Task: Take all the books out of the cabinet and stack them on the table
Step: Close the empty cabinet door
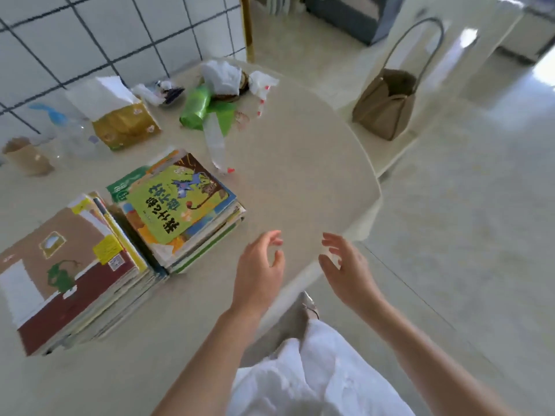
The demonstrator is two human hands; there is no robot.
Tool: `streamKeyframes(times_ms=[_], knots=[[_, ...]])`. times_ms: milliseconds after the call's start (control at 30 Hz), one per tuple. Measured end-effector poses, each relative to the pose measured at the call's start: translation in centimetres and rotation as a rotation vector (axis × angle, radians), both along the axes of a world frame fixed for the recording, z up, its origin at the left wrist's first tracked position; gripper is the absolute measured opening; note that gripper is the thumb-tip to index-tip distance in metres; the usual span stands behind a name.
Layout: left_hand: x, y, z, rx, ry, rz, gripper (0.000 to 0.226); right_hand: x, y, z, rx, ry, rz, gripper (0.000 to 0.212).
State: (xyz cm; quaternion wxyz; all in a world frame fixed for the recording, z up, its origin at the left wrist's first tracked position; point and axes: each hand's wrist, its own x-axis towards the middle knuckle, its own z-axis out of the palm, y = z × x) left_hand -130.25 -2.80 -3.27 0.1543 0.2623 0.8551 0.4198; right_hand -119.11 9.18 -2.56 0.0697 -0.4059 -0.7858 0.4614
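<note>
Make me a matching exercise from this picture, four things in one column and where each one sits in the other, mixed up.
Things:
1. green-covered book stack
2. brown-covered book stack
3. tan handbag
4. green bag roll

Places:
A. on the seat beyond the table's edge
B. nearest the picture's left edge
C. among the clutter near the tiled wall
D. just left of the left hand

Pairs: 1-D, 2-B, 3-A, 4-C

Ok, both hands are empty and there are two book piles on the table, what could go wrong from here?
The green-covered pile is fanned unevenly, so more books on top might slide off. The brown-covered pile sits near the table edge and could get knocked. The toppled bottle beside the piles might roll into the way.
</note>
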Motion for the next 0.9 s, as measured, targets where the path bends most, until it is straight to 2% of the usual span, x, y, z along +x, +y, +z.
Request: streamKeyframes(times_ms=[433,600,900], knots=[[18.0,6.7,0.4,-0.055,-0.03,-0.693,0.028,24.7,-3.5,-0.1,-0.042,-0.028,-0.692,0.043],[29.2,9.0,-0.1,-0.096,-0.09,-0.909,0.024,36.4,-5.5,0.2,-0.095,-0.029,-0.922,0.042],[55.1,12.5,-1.8,-0.133,-0.192,-1.299,0.024,59.9,-8.0,0.8,-0.098,-0.046,-1.287,0.037]])
